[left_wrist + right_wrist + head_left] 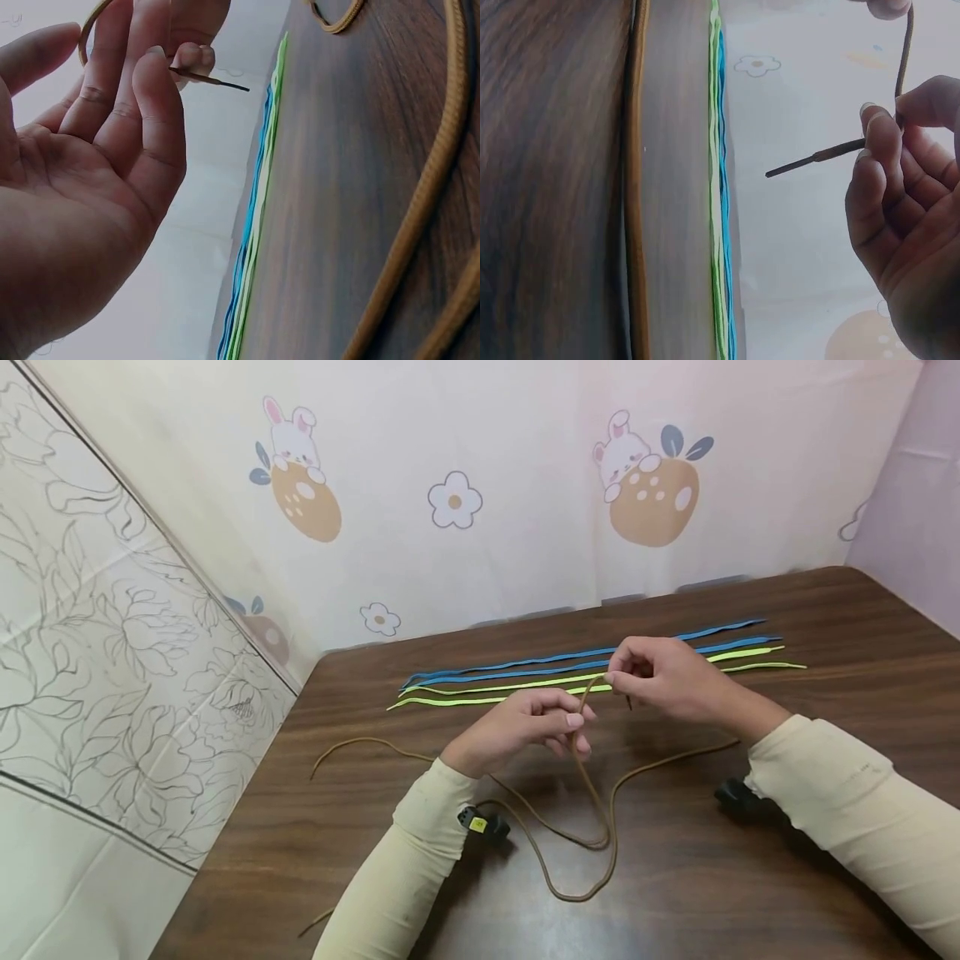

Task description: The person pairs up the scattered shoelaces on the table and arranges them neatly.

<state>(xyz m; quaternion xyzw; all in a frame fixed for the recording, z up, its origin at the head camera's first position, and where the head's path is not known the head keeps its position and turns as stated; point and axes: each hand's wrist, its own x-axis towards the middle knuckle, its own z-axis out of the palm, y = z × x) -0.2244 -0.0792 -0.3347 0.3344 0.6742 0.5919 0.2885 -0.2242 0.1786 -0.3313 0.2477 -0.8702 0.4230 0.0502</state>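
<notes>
A brown cord runs in loops over the table and rises to both hands. My left hand pinches it between thumb and fingers, palm turned up in the left wrist view. To the right and slightly higher, my right hand pinches the cord near its end; in the right wrist view the dark tip sticks out past the fingers of that hand. A short arc of cord spans the two hands, above the table.
Two blue laces and two yellow-green laces lie side by side along the back of the wooden table. Another brown cord end lies at the front left, by the left sleeve. A patterned curtain hangs behind.
</notes>
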